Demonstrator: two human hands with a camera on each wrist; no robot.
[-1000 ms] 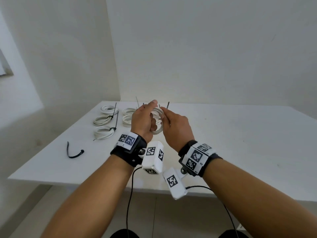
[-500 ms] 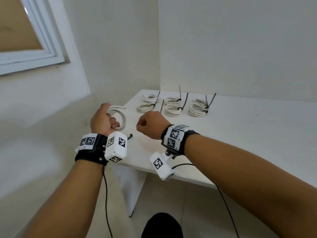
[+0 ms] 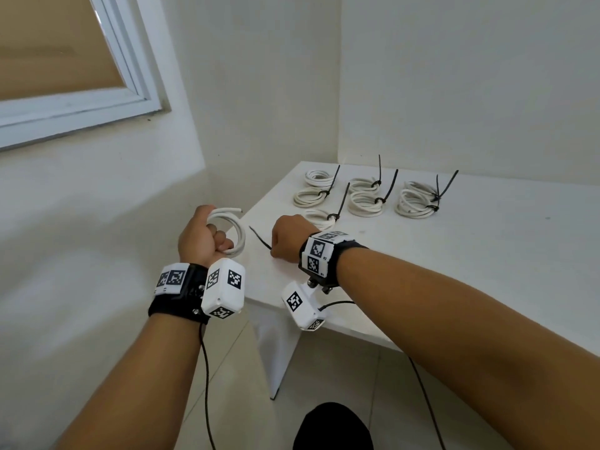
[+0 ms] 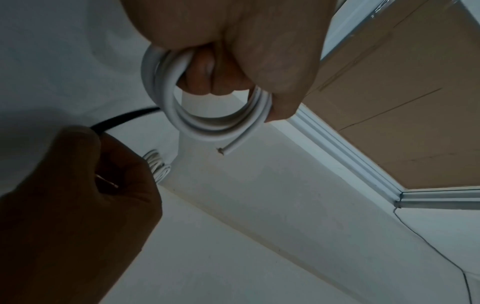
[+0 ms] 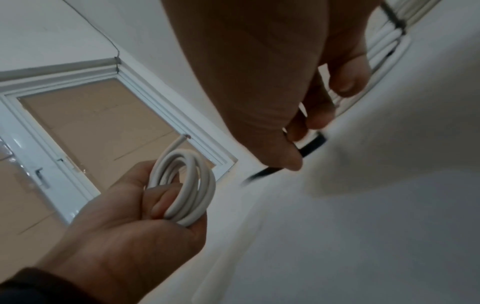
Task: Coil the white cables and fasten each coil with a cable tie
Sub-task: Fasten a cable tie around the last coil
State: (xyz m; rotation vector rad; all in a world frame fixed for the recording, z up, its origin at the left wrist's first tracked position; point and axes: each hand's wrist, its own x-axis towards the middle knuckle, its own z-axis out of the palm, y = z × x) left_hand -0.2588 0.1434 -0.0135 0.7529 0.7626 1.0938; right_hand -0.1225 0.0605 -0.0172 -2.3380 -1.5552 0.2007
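While your left hand (image 3: 198,237) grips the untied white cable coil (image 3: 234,231) just off the table's (image 3: 454,271) near-left corner, your right hand (image 3: 289,237) pinches a black cable tie (image 3: 259,238) low over that corner. The tie's free end points left toward the coil, close but not touching. Likely the right hand must thread it through the coil's open centre, whose ring stands roughly upright.

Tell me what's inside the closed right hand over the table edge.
The right hand pinches a black cable tie; one end pokes out past the knuckles. The fingers cover the middle of the tie.
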